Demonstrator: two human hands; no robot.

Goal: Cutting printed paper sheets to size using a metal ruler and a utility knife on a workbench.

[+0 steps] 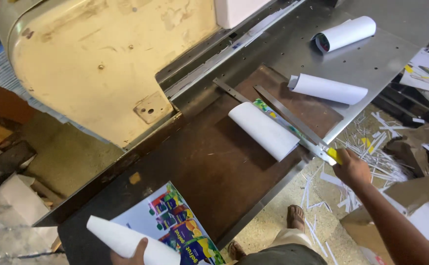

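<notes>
Right hand grip clenched on paper strips; left hand, barely visible, grasping rolled sheet.

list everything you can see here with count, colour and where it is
cutting machine: one, cream body, upper left
work table: one, dark brown, centre, with a grey metal part at upper right
curled paper sheets: three, white; one at table centre, two on the grey metal part
metal strips: two, grey, lying slantwise beside the centre sheet
printed strip: one, multicoloured, along the centre sheet's right edge
printed sheet: one, white with colourful pictures, table's near end
paper offcuts: many, white and yellow, on the floor at right
sandalled foot: one, bottom centre
left hand: holds a rolled white sheet, bottom left
right hand: at the table's right edge, gripping the strips' end
</notes>
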